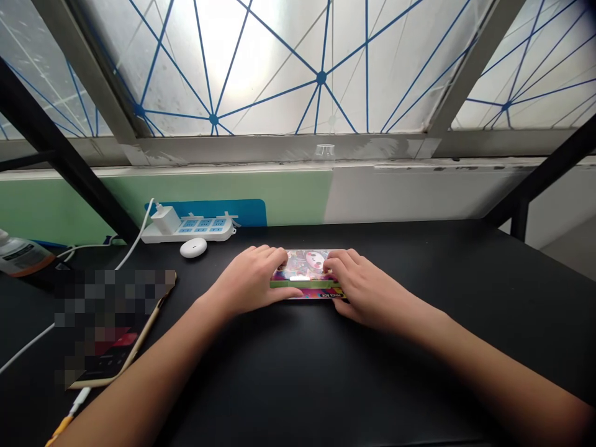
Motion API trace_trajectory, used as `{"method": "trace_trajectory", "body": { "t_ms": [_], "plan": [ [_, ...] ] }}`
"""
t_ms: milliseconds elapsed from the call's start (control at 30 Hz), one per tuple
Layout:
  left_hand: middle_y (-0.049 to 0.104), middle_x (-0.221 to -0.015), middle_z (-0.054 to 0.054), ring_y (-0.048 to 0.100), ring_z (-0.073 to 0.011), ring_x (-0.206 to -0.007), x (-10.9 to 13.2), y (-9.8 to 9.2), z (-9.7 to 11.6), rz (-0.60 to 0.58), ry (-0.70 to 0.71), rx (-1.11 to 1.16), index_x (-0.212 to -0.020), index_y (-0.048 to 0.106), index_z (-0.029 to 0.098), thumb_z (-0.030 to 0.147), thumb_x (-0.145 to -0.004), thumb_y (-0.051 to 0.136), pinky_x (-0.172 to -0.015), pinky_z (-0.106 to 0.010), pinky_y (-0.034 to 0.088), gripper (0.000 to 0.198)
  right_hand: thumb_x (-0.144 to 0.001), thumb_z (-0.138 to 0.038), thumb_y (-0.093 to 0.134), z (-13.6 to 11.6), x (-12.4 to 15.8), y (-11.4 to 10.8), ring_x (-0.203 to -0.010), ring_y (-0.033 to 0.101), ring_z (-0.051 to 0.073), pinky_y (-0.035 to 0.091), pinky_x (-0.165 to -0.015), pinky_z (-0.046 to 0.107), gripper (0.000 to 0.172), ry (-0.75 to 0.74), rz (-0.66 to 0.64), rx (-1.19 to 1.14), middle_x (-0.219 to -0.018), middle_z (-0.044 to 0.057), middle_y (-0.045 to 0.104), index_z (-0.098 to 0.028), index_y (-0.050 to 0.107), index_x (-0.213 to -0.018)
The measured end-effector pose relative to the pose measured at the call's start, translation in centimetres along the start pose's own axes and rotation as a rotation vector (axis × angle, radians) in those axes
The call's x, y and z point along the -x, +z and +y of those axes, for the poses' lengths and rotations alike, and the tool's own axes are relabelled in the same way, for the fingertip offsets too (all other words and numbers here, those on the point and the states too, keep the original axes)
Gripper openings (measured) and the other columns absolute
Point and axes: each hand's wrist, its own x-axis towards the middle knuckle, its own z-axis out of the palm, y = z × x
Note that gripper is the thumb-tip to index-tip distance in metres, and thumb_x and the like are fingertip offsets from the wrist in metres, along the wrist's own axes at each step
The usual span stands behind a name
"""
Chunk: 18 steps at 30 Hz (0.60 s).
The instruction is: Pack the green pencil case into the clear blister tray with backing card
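A flat, brightly printed pencil box (305, 268) lies on the black table (419, 292), in the middle. My left hand (249, 279) covers its left end, fingers curled over the lid and thumb along the front edge. My right hand (361, 285) grips the right end the same way, fingers on top and thumb at the front. Both hands are closed on the box. Only the middle of the lid shows between them.
A white power strip (195, 228) with a plugged charger and cable sits at the back left, a small white oval case (193, 247) in front of it. A phone (107, 329) lies at the left. A bottle (21, 256) is at the far left edge. Window behind.
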Motion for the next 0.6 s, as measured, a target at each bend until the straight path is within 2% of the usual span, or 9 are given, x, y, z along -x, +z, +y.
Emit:
{"method": "trace_trajectory", "body": {
  "t_ms": [100,200,267,333,433,533,600],
  "plan": [
    [0.067,-0.119,-0.012,0.06,-0.0308,-0.11,0.3,0.7,-0.8,0.017,-0.055,0.008,-0.12,0.055,0.019,0.062,-0.084,0.065,-0.092,-0.043,0.043,0.056,-0.081,-0.026,0.064,0.9,0.3,-0.3,-0.103,0.055,0.033,0.05,-0.086,0.048,0.039,-0.036,-0.024,-0.101,-0.119,0.015,0.058,-0.02,0.055,-0.118],
    [0.058,-0.137,-0.013,0.051,-0.0334,-0.125,0.5,1.4,-1.3,-0.027,-0.151,0.052,-0.137,0.046,0.02,0.067,-0.081,0.065,-0.1,-0.046,0.041,0.075,-0.087,-0.04,0.064,1.5,0.1,-0.6,-0.104,0.057,0.03,0.051,-0.087,0.046,0.036,-0.012,-0.038,-0.207,-0.119,0.012,0.06,-0.023,0.056,-0.118],
    [0.059,-0.135,-0.012,0.052,-0.0324,-0.123,0.5,1.5,-1.2,-0.045,-0.166,0.061,-0.137,0.047,0.022,0.066,-0.081,0.065,-0.099,-0.046,0.043,0.073,-0.091,-0.046,0.059,1.8,-0.2,-0.3,-0.107,0.058,0.03,0.051,-0.089,0.046,0.037,0.031,-0.009,-0.255,-0.121,0.012,0.06,-0.023,0.056,-0.12],
    [0.059,-0.131,-0.011,0.053,-0.0317,-0.12,0.3,1.4,-0.8,-0.008,-0.141,0.023,-0.134,0.05,0.023,0.062,-0.078,0.07,-0.101,-0.048,0.041,0.072,-0.092,-0.051,0.057,2.4,-0.7,0.2,-0.117,0.055,0.031,0.048,-0.096,0.049,0.044,0.072,0.049,-0.27,-0.128,0.014,0.059,-0.022,0.054,-0.124],
    [0.055,-0.133,-0.013,0.048,-0.0333,-0.124,0.0,1.1,0.1,0.102,-0.096,-0.104,-0.139,0.047,0.024,0.048,-0.075,0.079,-0.111,-0.057,0.029,0.075,-0.089,-0.057,0.058,3.8,-1.0,0.8,-0.13,0.048,0.035,0.039,-0.106,0.054,0.06,0.132,0.167,-0.225,-0.139,0.019,0.054,-0.018,0.049,-0.133],
    [0.05,-0.137,-0.016,0.044,-0.0344,-0.128,0.0,0.9,0.8,0.186,-0.064,-0.235,-0.146,0.042,0.025,0.038,-0.076,0.08,-0.115,-0.063,0.018,0.081,-0.083,-0.063,0.065,4.9,-1.0,0.7,-0.121,0.055,0.036,0.041,-0.103,0.053,0.069,0.174,0.248,-0.166,-0.131,0.018,0.06,-0.017,0.05,-0.132],
    [0.051,-0.136,-0.017,0.046,-0.0349,-0.126,0.0,0.7,0.9,0.206,-0.021,-0.274,-0.148,0.04,0.024,0.047,-0.076,0.08,-0.116,-0.064,0.015,0.085,-0.078,-0.064,0.07,5.1,-0.9,0.2,-0.11,0.06,0.034,0.045,-0.098,0.05,0.072,0.174,0.287,-0.121,-0.122,0.015,0.064,-0.018,0.052,-0.13]
  ]
}}
